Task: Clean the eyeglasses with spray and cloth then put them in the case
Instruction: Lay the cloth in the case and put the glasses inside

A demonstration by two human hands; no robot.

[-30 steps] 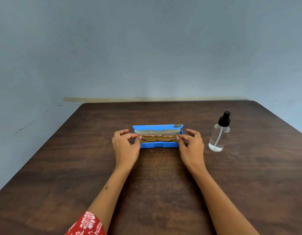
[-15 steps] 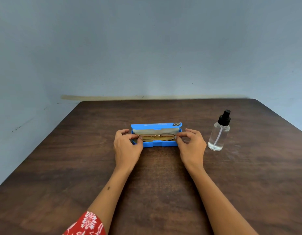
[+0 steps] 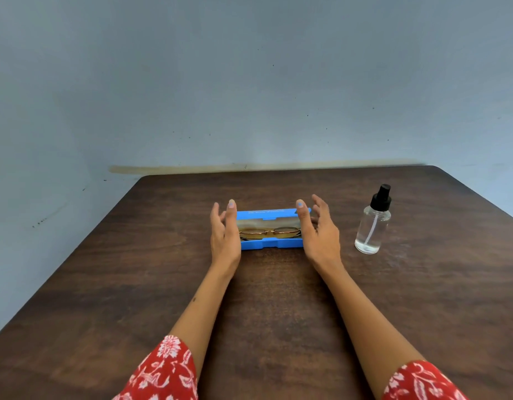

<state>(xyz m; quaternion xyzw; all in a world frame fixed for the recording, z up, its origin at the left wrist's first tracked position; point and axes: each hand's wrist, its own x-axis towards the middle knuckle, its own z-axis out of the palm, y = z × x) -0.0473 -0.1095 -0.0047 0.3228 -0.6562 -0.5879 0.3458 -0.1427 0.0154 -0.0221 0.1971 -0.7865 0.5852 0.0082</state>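
Note:
An open blue eyeglass case (image 3: 271, 244) lies mid-table with its lid standing up at the back. Folded gold-rimmed eyeglasses (image 3: 269, 232) lie inside it on a pale cloth (image 3: 267, 223). My left hand (image 3: 225, 232) stands at the case's left end, fingers straight and raised, thumb tip near the lid's corner. At the right end is my right hand (image 3: 317, 229), fingers likewise extended, thumb up by the lid. Neither hand holds anything. A clear spray bottle (image 3: 372, 226) with a black nozzle stands upright to the right.
The dark wooden table (image 3: 134, 284) reaches back to a grey-blue wall (image 3: 249, 82). Its far edge and rounded right corner lie just behind the case and bottle. Red floral sleeves (image 3: 163, 373) show at the bottom of the view.
Both hands pinched the glasses' ends over the case, lowered them in, then let go. Their fingers now stand straight beside the case ends, thumbs near the lid.

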